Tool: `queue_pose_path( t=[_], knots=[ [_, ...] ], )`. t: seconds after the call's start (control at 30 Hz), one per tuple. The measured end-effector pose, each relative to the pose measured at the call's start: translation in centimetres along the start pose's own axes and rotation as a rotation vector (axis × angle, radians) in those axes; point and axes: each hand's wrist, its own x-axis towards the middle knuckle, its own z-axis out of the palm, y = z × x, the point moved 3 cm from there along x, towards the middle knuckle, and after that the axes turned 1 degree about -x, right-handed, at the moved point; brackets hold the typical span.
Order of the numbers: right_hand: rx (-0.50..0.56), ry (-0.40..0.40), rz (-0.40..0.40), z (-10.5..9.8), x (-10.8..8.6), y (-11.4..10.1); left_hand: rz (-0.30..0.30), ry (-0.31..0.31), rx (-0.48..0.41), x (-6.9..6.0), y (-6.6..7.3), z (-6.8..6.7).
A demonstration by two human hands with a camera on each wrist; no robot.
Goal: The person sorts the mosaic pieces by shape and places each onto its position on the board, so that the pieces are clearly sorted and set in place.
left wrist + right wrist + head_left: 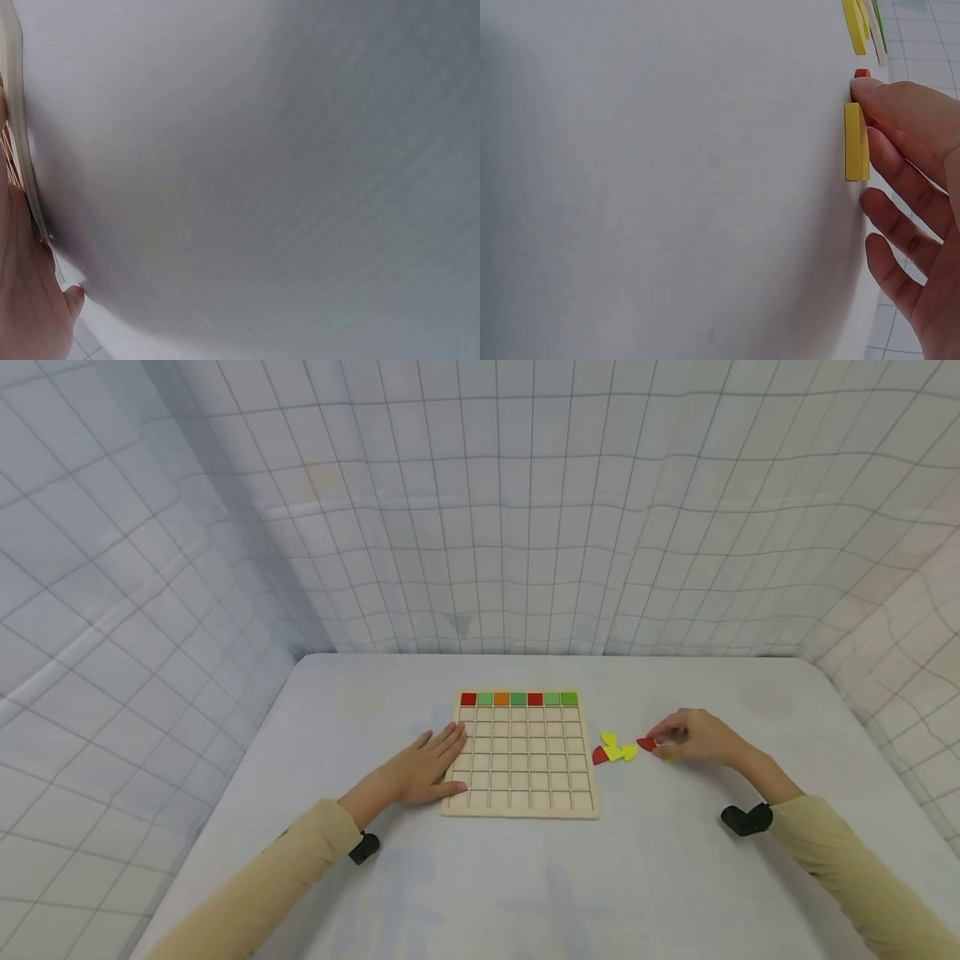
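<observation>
A wooden grid board [521, 781] lies flat on the table, its far row filled with red, orange and green squares [518, 699]. With fingers straight, my left hand [427, 768] rests on the board's left edge. To the right of the board, my right hand [701, 737] pinches a red wedge-shaped piece [647, 743] between thumb and fingers. A yellow piece [852, 142] stands close beside those fingers in the right wrist view; in the head view the hand mostly hides it. Between hand and board lie several yellow pieces [629, 752] and another red wedge [599, 756].
A white cloth covers the table [517, 877]. White grid-patterned curtains [510, 527] hang behind it and at both sides. Black wrist devices [746, 819] sit at both sleeves.
</observation>
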Motion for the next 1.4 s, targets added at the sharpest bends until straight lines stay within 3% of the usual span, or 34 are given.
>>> queue_pose_path(
  t=[0.3, 0.77, 1.4],
  knots=[
    [-0.067, 0.058, -0.006, 0.3, 0.3, 0.0, 0.007, 0.012, 0.000, 0.0, 0.0, 0.0],
    [-0.133, 0.134, 0.064, 0.0, 1.0, -1.3, 0.007, 0.027, -0.006, -0.3, 0.1, -0.3],
    [-0.126, 0.162, 0.062, 0.6, 2.7, -4.0, 0.017, 0.038, 0.013, -0.2, 0.2, -0.2]
  ],
)
